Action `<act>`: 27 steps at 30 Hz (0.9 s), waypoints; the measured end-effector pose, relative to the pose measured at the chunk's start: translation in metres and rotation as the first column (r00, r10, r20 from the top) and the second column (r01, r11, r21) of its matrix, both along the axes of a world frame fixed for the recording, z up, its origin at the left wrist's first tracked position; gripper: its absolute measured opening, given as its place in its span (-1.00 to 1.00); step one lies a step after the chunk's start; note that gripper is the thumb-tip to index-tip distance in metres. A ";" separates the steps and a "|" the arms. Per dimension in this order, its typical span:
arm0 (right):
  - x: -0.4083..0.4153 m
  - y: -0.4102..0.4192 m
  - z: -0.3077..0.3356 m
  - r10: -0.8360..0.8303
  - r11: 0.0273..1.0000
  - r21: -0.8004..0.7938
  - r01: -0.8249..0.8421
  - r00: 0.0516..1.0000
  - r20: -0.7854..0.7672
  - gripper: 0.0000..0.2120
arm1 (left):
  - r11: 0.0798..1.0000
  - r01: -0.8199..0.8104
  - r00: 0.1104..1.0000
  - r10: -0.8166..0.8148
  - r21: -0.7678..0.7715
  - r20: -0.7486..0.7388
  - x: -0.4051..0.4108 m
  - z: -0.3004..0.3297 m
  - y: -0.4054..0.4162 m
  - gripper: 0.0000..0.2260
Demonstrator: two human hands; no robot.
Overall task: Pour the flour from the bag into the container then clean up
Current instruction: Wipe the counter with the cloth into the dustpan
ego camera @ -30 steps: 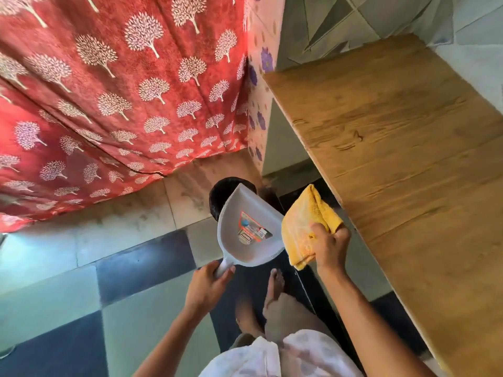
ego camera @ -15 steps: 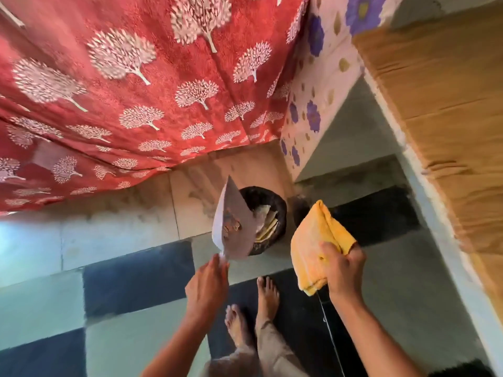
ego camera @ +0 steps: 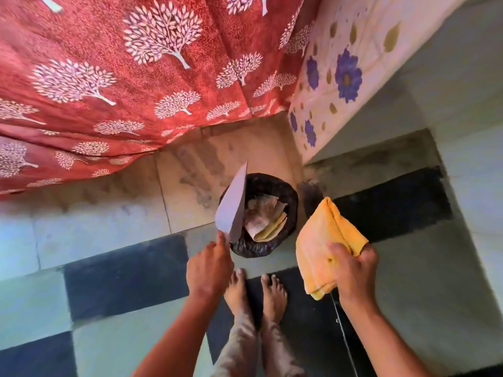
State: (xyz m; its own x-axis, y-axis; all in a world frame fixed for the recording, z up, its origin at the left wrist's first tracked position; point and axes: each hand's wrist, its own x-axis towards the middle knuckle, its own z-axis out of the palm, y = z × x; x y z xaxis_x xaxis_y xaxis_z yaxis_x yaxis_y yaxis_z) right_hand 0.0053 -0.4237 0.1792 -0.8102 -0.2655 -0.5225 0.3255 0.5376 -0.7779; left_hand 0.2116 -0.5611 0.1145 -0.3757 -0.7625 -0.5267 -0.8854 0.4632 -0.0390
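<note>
My left hand [ego camera: 209,268] grips the handle of a grey dustpan [ego camera: 232,204], which is tipped steeply on edge over a bin lined with a black bag [ego camera: 288,191] on the floor. Crumpled paper and a yellowish wrapper [ego camera: 265,217] lie inside the bin. My right hand [ego camera: 353,268] holds a folded yellow cloth [ego camera: 324,243] to the right of the bin, above the floor. The flour bag and the container are out of view.
A red curtain with white tree prints [ego camera: 122,77] hangs at the left and back. A floral-covered surface [ego camera: 340,77] stands at the right. My bare feet [ego camera: 255,292] stand on a checkered dark and pale tile floor [ego camera: 122,273] just in front of the bin.
The dustpan has turned from facing me to steeply on edge over the bin. My view has dropped toward the floor, and the wooden tabletop has left the view.
</note>
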 end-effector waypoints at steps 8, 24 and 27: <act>-0.003 -0.012 0.001 0.044 0.999 -0.024 -0.043 0.999 0.020 -0.79 | 0.995 0.083 0.996 -0.085 -0.049 -0.039 -0.003 -0.001 -0.001 -0.59; -0.004 -0.046 -0.013 0.066 0.996 -0.068 -0.061 0.995 0.072 -0.65 | 0.997 -0.066 0.987 0.061 -0.030 -0.146 0.002 -0.008 -0.019 -0.67; -0.002 -0.047 -0.019 0.068 0.996 -0.066 -0.063 0.996 0.064 -0.65 | 0.964 -0.236 0.896 0.264 0.121 -0.358 0.000 -0.005 -0.030 -0.76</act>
State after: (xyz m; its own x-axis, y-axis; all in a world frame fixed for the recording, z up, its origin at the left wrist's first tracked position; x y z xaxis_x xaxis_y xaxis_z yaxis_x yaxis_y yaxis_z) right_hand 0.0037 -0.4705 0.1603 -0.7543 -0.3516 -0.5545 0.3430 0.5092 -0.7893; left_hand 0.2118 -0.5906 0.1094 -0.3554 -0.8217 -0.4456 -0.9168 0.2136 0.3373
